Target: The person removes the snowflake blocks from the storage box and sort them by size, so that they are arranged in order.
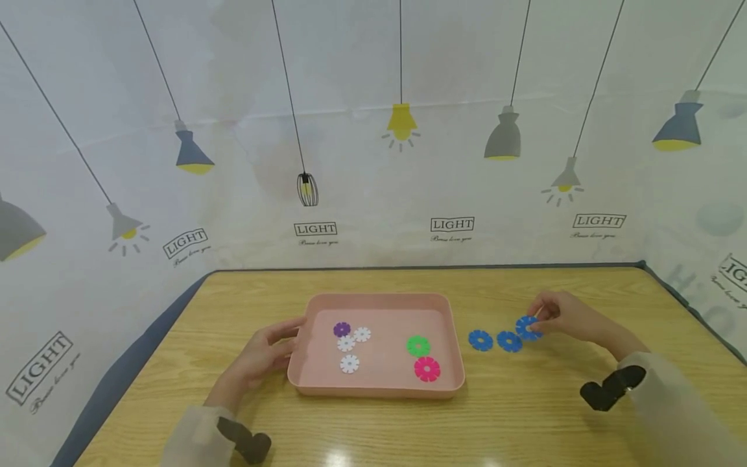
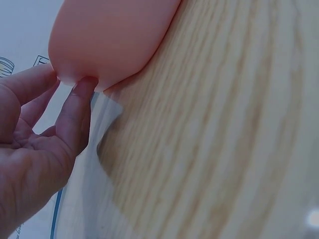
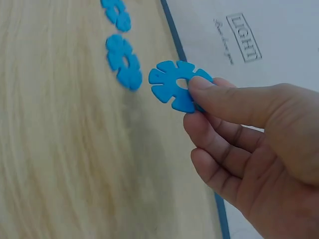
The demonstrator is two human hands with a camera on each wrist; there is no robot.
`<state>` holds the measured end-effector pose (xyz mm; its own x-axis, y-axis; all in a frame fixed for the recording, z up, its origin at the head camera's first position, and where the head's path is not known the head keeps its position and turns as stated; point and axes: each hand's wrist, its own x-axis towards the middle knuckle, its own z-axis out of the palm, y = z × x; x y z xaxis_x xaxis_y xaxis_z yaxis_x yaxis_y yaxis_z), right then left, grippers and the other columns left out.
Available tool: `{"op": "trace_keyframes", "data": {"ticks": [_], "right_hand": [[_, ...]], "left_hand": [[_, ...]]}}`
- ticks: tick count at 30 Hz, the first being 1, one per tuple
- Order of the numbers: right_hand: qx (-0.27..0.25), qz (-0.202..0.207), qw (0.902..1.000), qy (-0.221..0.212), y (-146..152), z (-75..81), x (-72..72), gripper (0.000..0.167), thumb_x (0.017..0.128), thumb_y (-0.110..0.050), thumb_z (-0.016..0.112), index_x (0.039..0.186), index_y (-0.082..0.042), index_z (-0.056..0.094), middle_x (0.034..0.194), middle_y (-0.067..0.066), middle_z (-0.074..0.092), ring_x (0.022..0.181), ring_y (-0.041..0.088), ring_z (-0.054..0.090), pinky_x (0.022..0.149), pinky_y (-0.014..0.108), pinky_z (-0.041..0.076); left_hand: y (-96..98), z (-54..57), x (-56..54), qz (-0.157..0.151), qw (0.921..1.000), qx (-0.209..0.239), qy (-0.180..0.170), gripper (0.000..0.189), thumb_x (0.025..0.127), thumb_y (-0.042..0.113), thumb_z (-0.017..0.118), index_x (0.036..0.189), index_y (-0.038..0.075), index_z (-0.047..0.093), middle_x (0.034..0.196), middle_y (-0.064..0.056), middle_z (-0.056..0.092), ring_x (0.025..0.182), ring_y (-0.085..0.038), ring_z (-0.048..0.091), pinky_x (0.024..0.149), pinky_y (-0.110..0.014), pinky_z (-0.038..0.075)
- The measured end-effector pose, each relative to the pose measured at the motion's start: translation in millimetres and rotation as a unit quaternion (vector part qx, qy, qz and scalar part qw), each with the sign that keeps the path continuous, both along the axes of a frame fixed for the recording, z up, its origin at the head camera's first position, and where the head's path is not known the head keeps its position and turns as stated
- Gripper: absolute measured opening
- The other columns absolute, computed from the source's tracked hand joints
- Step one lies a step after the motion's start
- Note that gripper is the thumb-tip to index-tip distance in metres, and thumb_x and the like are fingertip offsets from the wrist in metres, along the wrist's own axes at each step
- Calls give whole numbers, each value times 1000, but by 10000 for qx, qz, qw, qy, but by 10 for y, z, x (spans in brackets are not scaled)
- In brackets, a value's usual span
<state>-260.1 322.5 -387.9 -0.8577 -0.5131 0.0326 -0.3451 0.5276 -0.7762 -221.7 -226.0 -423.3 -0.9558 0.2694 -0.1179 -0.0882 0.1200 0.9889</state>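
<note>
The right hand (image 1: 557, 316) is pinching a notched blue plastic disc (image 1: 527, 328), best held edgewise, while the left hand (image 1: 259, 357), loosely extended, is touching a pink plastic tray (image 1: 376, 392) at its left side.

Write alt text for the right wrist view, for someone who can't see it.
A right hand pinches a notched blue disc over a wooden table. Two more discs lie there, one cut off by the frame's top. A white sheet printed "LIGHT" shows past the table's edge.

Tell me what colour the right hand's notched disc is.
Blue: the notched disc in the right hand shows best in the right wrist view.
</note>
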Motion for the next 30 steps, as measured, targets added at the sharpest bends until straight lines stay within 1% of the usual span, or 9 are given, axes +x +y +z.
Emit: {"op": "trace_keyframes", "data": {"ticks": [2, 5, 7, 11, 14, 19, 25, 30], "right_hand": [[150, -81, 9998, -89, 85, -40, 22, 24, 83, -9, 67, 98, 6, 57, 81, 8, 61, 72, 12, 57, 61, 29, 51], [248, -155, 9996, -67, 172, -105, 48, 23, 83, -9, 67, 98, 6, 58, 82, 8, 60, 73, 12, 56, 61, 27, 50], [325, -228, 9992, -56, 202, -143, 62, 23, 83, -10, 67, 97, 6, 59, 83, 7, 58, 72, 12, 54, 60, 27, 49], [428, -401, 9981, -201, 219, -197, 76, 25, 83, -11, 67, 99, 7, 59, 82, 7, 56, 71, 11, 51, 59, 26, 47], [533, -470, 9970, -294, 214, -211, 82, 28, 83, -12, 67, 101, 8, 60, 85, 7, 58, 72, 9, 50, 59, 25, 45], [609, -487, 9964, -347, 199, -228, 81, 29, 83, -13, 67, 101, 8, 61, 89, 8, 62, 73, 11, 53, 60, 25, 47], [600, -467, 9965, -342, 200, -260, 66, 29, 83, -13, 67, 102, 7, 61, 89, 8, 61, 73, 11, 54, 61, 25, 48], [545, -439, 9968, -385, 197, -240, 77, 32, 84, -13, 65, 106, 9, 58, 87, 8, 60, 72, 11, 53, 59, 26, 48]], "left_hand": [[1, -3, -1, 11, 10000, -17, -17, 47, 94, 4, 47, 139, 0, 34, 138, -28, 32, 114, -33, 49, 89, -39, 47], [6, 0, -3, 59, 10000, -3, -53, 47, 94, 4, 48, 139, 1, 35, 138, -27, 33, 113, -32, 50, 88, -38, 47], [6, 0, -5, 62, 10000, 18, -53, 47, 94, 4, 48, 139, 0, 35, 138, -27, 33, 112, -32, 50, 88, -39, 48], [5, 3, -3, 24, 10000, 50, -5, 48, 94, 3, 48, 139, -2, 34, 138, -29, 32, 112, -32, 51, 88, -39, 48], [8, 11, 4, 24, 10000, 63, -4, 48, 94, 3, 48, 139, -3, 33, 137, -30, 32, 112, -32, 50, 88, -39, 47], [17, 28, 16, 45, 10000, 67, -51, 48, 94, 3, 48, 139, -2, 33, 137, -29, 32, 112, -32, 50, 88, -39, 48], [15, 32, 16, 12, 9999, 113, -63, 49, 94, 3, 48, 140, -2, 32, 138, -29, 31, 114, -34, 49, 89, -39, 47], [1, 16, 13, -52, 9999, 140, -44, 49, 94, 3, 48, 140, -3, 32, 138, -30, 31, 113, -33, 49, 89, -39, 47]]}}
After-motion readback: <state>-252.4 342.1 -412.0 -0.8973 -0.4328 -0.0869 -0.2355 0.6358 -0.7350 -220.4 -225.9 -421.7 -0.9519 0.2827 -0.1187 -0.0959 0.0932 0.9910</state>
